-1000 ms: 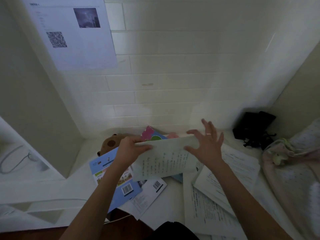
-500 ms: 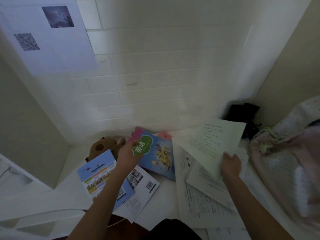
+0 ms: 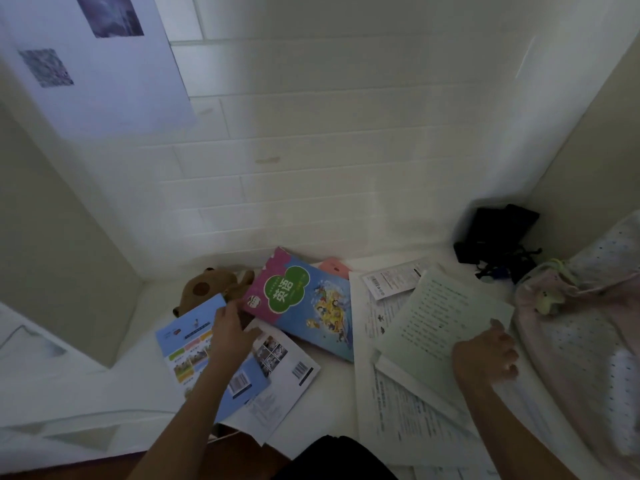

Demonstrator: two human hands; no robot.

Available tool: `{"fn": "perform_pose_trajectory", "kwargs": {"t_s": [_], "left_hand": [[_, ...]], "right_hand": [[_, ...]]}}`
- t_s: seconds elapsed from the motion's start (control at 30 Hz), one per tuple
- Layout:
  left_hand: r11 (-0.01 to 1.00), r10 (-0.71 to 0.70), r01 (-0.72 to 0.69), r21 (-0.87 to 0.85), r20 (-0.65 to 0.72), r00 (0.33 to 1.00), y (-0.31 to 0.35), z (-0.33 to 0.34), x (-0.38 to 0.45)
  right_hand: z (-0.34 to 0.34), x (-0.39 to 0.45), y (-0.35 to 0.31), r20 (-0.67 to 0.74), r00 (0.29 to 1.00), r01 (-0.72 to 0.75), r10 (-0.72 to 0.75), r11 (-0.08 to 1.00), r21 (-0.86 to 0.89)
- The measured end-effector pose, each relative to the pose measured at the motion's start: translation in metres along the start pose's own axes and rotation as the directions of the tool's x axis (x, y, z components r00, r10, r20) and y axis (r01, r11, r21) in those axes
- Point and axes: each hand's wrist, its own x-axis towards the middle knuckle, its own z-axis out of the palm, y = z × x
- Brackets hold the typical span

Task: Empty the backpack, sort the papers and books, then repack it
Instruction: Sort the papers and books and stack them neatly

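Now, through the head camera, we are sorting on the white worktop [image 3: 329, 386]. Our right hand [image 3: 486, 358] is laying a thin, pale printed sheet [image 3: 440, 323] onto the loose paper pile [image 3: 408, 410], fingers loosely spread on its corner. Our left hand [image 3: 230, 336] is resting released on the glossy light-blue book [image 3: 187, 344], fingertips reaching toward the colourful textbook [image 3: 304, 303]. We are judging that the next move calls for gathering the stiff, flat books into one stack. The soft, dotted pink backpack [image 3: 585, 327] is slumping at the right, near the papers.
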Motion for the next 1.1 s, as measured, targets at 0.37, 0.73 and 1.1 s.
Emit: {"fn": "perform_pose_trajectory", "kwargs": {"t_s": [0.37,0.73,1.1], "left_hand": [[0.993,-0.047,0.042,0.108,0.036,0.998,-0.027,0.004,-0.027],[0.959,0.268,-0.277,-0.054,0.481,0.835,0.046,0.060,-0.030],[0.951,0.304,-0.198,-0.237,0.609,0.733,0.160,0.140,-0.025]], "right_hand": [[0.060,-0.081,-0.027,0.735,0.375,0.787,-0.565,0.613,0.069],[0.044,-0.049,0.017,0.684,0.557,0.824,-0.471,0.419,-0.382],[-0.008,0.030,0.049,0.120,0.966,0.204,-0.230,0.959,0.197]]}}
